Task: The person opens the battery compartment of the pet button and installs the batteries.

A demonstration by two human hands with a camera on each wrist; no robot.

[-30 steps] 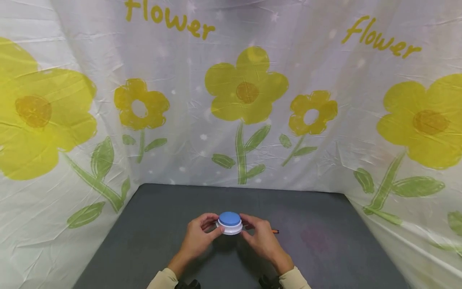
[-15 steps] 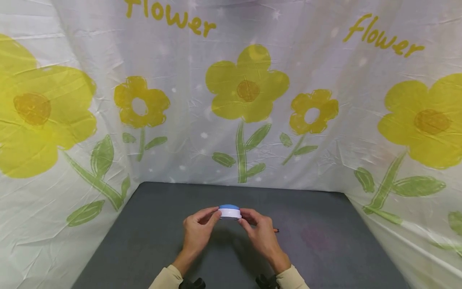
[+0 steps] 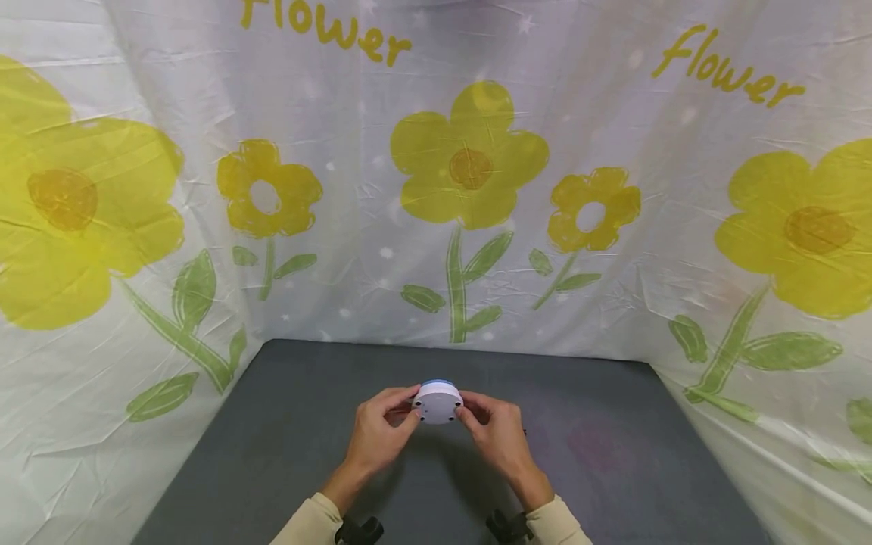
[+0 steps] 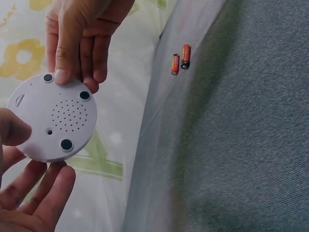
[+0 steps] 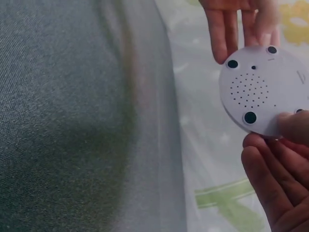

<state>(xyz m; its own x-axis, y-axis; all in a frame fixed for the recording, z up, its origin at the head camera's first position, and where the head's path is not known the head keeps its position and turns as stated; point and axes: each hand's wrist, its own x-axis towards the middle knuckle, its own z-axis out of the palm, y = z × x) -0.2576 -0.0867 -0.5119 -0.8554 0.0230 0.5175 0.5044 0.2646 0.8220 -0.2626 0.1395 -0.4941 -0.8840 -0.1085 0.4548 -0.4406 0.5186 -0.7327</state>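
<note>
A round white push button (image 3: 437, 405) with a blue top is held up over the dark table, tilted so its underside faces me. My left hand (image 3: 378, 433) pinches its left edge and my right hand (image 3: 499, 437) its right edge, each with the thumb on the underside. In the left wrist view the button's white base (image 4: 41, 104) shows a patch of small holes, a tiny screw hole and dark round feet. The right wrist view has the same underside (image 5: 280, 87) between both hands. Its blue top is mostly hidden.
Two orange and black batteries, one (image 4: 186, 56) beside the other (image 4: 175, 64), lie on the table (image 3: 286, 424). In the head view my right hand mostly hides them. White cloth walls (image 3: 361, 288) with yellow flowers enclose the table's back and sides.
The push button has been lifted and tipped back, its blue top turning away and its white underside coming into sight. Both hands have kept their hold and turned with it.
</note>
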